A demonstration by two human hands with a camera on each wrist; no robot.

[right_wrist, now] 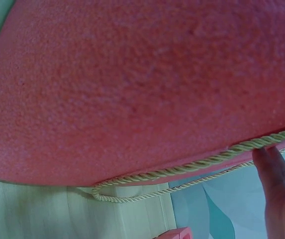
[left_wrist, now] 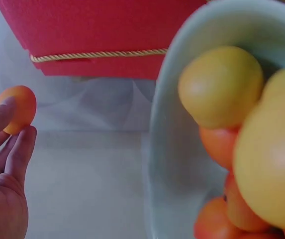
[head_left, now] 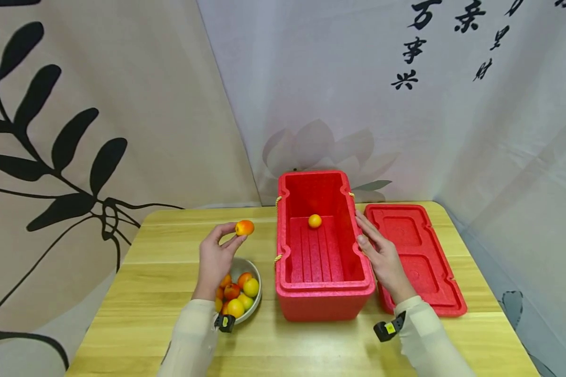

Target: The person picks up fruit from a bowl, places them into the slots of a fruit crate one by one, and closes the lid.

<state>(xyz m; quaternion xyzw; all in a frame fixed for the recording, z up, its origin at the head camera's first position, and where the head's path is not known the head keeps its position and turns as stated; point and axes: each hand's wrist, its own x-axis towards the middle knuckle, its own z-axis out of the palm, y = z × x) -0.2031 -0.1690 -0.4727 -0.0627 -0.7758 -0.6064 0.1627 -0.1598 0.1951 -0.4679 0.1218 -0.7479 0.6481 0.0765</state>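
Note:
Between thumb and fingertips, my left hand (head_left: 219, 256) pinches an orange-yellow fruit (head_left: 245, 227), raised beyond the bowl and left of the box. The same fruit (left_wrist: 23, 108) shows at the left in the left wrist view. Partly behind the left wrist stands a pale bowl (head_left: 259, 298) of yellow, orange and red fruits (head_left: 232, 291). A red foam box (head_left: 325, 302) stands uncovered, one round orange fruit (head_left: 315, 221) on its ribbed floor. My right hand (head_left: 384, 256) rests with extended fingers on the box's right rim, close to the rope handle (right_wrist: 207, 163).
A red lid (head_left: 424, 251) with recessed panels lies on the wooden table (head_left: 146, 293), right of the box. Behind the table hangs a printed cloth (head_left: 311, 78) with dark leaves and characters. Another yellow cord (left_wrist: 102, 55) runs along the box's left side.

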